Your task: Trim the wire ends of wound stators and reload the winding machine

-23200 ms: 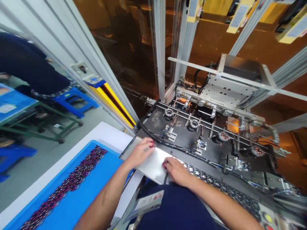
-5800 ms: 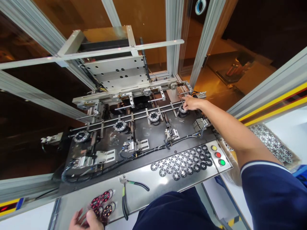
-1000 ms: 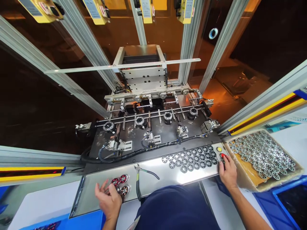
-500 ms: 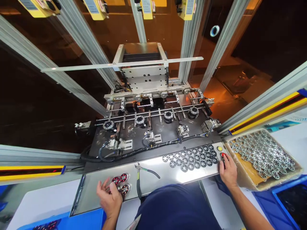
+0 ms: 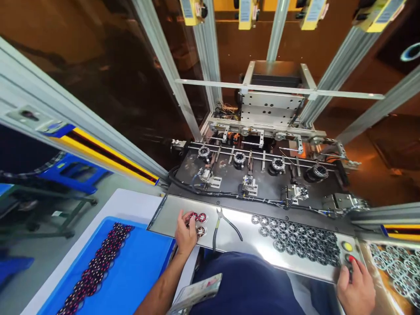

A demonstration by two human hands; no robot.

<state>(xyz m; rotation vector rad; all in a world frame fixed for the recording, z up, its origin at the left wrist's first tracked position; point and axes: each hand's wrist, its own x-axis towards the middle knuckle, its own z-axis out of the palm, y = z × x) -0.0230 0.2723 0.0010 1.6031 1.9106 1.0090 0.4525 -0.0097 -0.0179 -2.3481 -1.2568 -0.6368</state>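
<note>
My left hand is at the left of the steel ledge, its fingers curled around a few round motor stators with red and copper windings; the palm partly hides them. Cutting pliers with dark handles lie just right of the stators. My right hand is at the ledge's right end, thumb and fingers apart, a fingertip on the red button. Above that is a yellow button. Several bare dark-and-silver stator cores lie in rows between the pliers and my right hand.
Behind the ledge stands a machine bed with several round fixtures and clamps. A blue tray at left holds rows of wound stators. At right, a box contains metal rings. Yellow-edged bars flank the opening.
The view has swung left, showing more of the blue tray. My left hand has closed in on the wound stators. My right hand remains at the red button.
</note>
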